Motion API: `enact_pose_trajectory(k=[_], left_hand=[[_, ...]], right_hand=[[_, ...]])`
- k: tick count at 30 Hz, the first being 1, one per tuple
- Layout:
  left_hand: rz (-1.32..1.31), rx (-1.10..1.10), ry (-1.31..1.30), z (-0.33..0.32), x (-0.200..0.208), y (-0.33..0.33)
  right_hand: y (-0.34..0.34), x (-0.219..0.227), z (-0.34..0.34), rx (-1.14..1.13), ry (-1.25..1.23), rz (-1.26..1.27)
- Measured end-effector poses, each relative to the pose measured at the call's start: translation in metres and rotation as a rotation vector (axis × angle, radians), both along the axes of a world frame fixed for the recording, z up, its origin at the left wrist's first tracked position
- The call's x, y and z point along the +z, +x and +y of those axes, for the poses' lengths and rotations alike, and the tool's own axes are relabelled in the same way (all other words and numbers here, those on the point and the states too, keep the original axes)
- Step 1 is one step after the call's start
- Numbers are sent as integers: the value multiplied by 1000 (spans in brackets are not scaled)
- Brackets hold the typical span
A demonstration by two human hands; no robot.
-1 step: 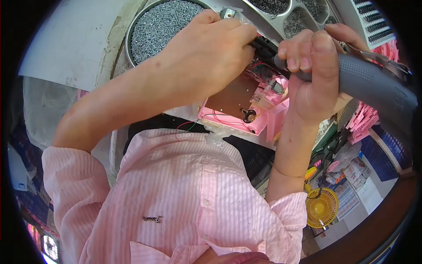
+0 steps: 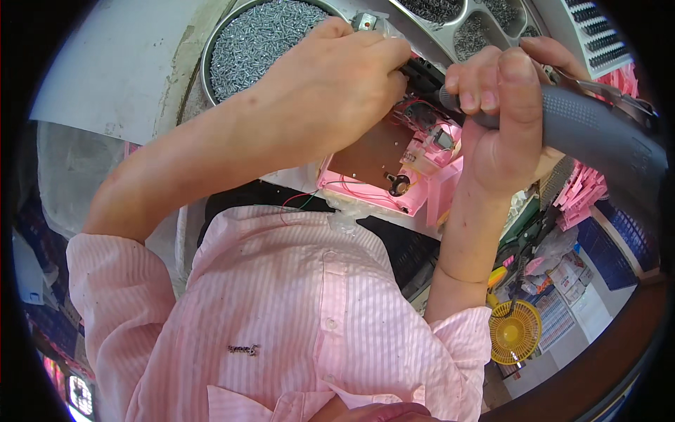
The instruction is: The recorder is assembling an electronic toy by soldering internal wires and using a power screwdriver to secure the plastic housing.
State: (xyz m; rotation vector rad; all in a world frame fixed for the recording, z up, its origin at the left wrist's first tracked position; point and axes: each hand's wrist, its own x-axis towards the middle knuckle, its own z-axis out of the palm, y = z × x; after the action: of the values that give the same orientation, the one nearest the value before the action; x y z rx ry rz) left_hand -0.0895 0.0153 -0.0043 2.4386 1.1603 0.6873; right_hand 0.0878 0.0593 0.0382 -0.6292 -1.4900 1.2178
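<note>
My right hand [image 2: 503, 123] is wrapped round a grey powered screwdriver [image 2: 594, 119], which lies slantwise with its black front end pointing left. Close to that front end, my left hand [image 2: 337, 91] is closed with curled fingers; whatever they grip is hidden behind the hand. Below both hands sits a pink plastic housing [image 2: 373, 200]. It carries a brown panel [image 2: 373, 151], red and green wires, and a small round black part [image 2: 399, 184]. The screwdriver's tip is out of sight behind my left fingers.
A round metal bowl [image 2: 206, 63] full of small screws stands beyond my left forearm. Behind the housing is a metal compartment tray [image 2: 420, 29] with darker screws. Far right are a white box [image 2: 562, 39] of black pieces and pink plastic parts [image 2: 580, 193]. A yellow fan [image 2: 515, 330] stands lower right.
</note>
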Motion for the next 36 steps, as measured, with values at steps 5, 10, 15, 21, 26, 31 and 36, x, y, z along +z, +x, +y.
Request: enact_pose_trajectory(k=[5, 10, 15, 21, 26, 31, 36], left_hand=[[-144, -5, -32, 1, -9, 2], [-132, -83, 14, 4, -11, -4], [-120, -58, 28, 1, -12, -3], [-100, 40, -6, -3, -9, 5], [-70, 5, -10, -1, -8, 2], [-63, -76, 29, 1, -14, -5], [-26, -57, 34, 0, -13, -4]], right_hand=[[2, -1, 0, 24, -19, 27], [2, -1, 0, 38, -60, 40], [0, 1, -1, 12, -70, 30], [2, 0, -1, 34, -13, 21], [3, -2, 0, 60, -34, 44], [2, 0, 1, 61, -64, 44], [2, 0, 0, 62, -52, 43]])
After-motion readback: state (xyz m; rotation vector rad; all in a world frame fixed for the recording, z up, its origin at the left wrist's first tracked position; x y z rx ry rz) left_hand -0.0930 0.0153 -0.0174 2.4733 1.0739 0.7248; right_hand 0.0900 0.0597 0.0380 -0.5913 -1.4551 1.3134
